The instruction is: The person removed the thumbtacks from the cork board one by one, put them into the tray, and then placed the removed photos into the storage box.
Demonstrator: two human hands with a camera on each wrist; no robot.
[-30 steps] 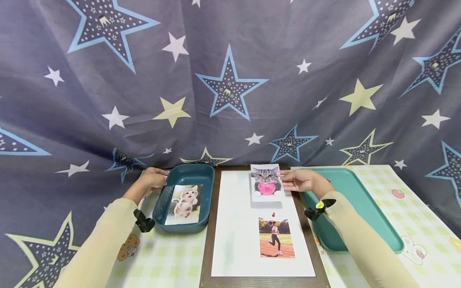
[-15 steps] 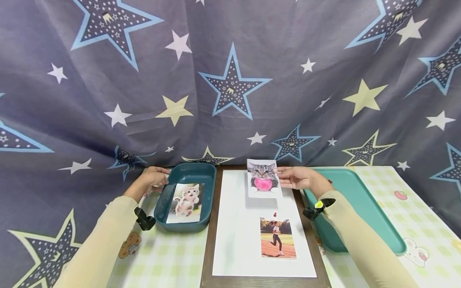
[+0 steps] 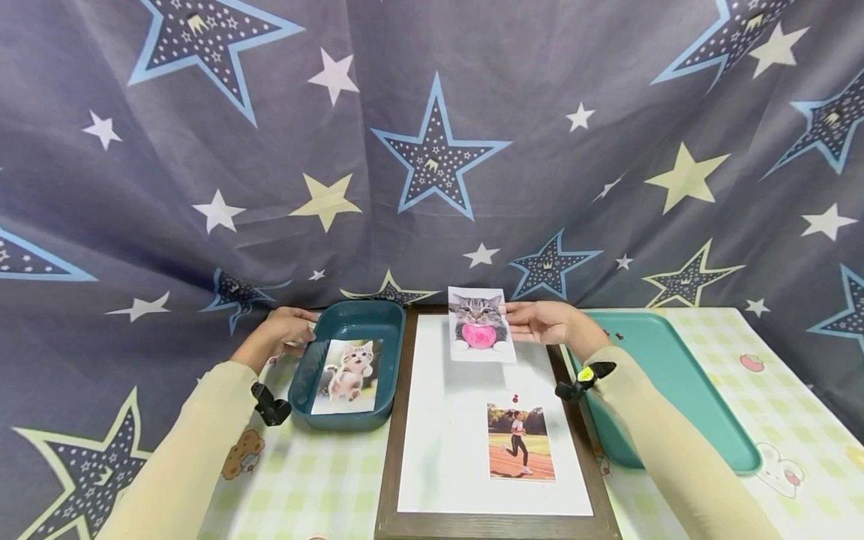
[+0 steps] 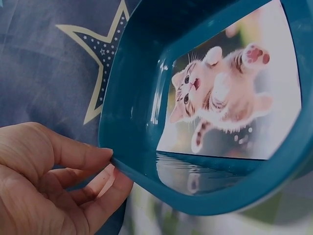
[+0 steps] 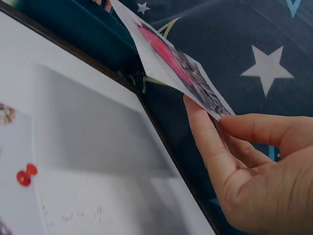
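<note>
Above the framed white board, we are pinching the grey cat photo in our right hand; our left hand is gripping the dark tub, one kitten photo already inside, the runner photo still pinned.

photos showing: 3 (cat with pink ball, kitten, runner) | trays sitting: 2 (dark teal, light teal) | boards lying: 1 | red pins showing: 1

Cream sleeves, black wrist clips
</note>
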